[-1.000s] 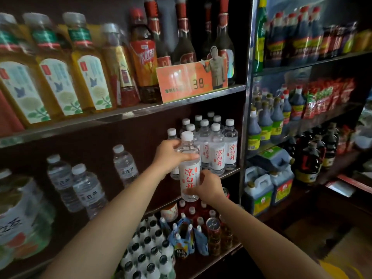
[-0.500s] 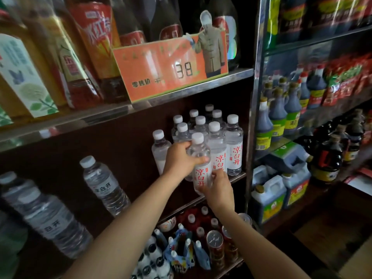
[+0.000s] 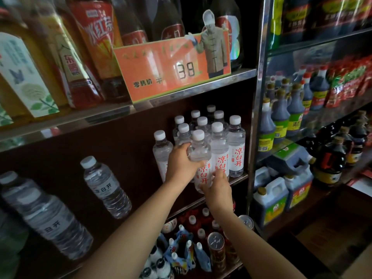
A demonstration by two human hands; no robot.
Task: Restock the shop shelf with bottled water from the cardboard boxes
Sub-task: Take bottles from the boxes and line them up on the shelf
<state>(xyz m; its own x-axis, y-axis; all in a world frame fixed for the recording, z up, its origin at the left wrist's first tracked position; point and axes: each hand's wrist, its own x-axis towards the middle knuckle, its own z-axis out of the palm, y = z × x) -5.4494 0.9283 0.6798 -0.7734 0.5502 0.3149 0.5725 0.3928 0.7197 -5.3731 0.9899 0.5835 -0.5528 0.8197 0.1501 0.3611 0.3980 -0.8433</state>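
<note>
Presently, placement step: left hand (image 3: 182, 165) fingers wrap the water bottle's (image 3: 201, 160) shoulder, right hand (image 3: 218, 188) fingers cup its base, just beside the stocked row (image 3: 221, 146) (shelf (image 3: 238, 178) edge below). Next: settle it upright, then release.

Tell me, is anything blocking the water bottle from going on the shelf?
Nothing visible. Both hands, left and right, hold the clear red-lettered water bottle at the front-left of the white-capped bottle group; the shelf edge below looks free.
</note>
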